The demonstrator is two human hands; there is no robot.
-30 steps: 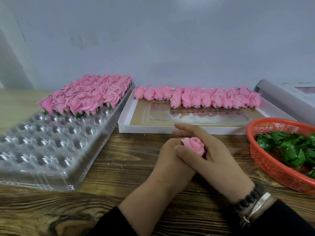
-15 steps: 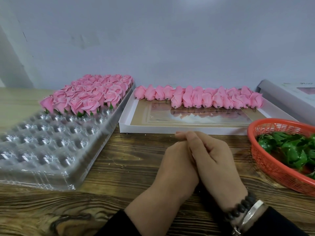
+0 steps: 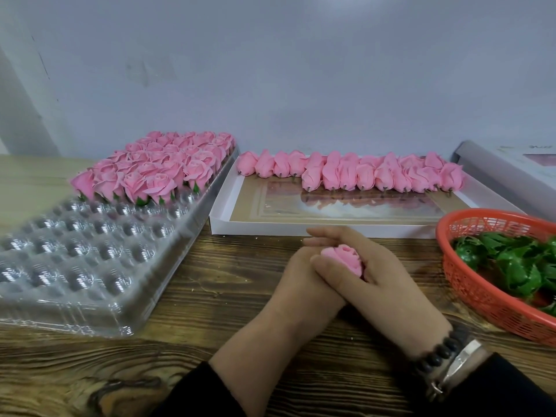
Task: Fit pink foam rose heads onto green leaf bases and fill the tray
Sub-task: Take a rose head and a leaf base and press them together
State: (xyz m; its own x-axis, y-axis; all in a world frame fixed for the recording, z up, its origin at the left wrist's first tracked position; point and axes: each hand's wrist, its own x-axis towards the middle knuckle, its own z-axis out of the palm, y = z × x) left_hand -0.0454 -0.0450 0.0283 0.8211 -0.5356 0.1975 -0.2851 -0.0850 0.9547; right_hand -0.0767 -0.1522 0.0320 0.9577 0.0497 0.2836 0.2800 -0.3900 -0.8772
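Observation:
Both hands meet at the table's middle around one pink rose head [image 3: 346, 259]. My left hand [image 3: 296, 284] cups it from the left and below; my right hand [image 3: 388, 281] wraps over it, fingers laid across the left hand. Its leaf base is hidden inside the hands. The clear plastic tray [image 3: 78, 254] lies at the left, its far rows filled with finished roses [image 3: 156, 167] on green bases. Loose pink rose heads [image 3: 355, 173] line the back of a white box [image 3: 301, 228]. Green leaf bases [image 3: 511, 260] fill a red basket [image 3: 469, 284] at the right.
The wooden table [image 3: 210, 284] runs to the wall behind. A grey-white box lid [image 3: 511, 173] lies at the far right behind the basket. A bead bracelet and a metal bangle [image 3: 451, 356] sit on my right wrist.
The rose head was covered by my closed hands half a second ago; now the fingers have parted and its top shows again. The hands stay in the same spot.

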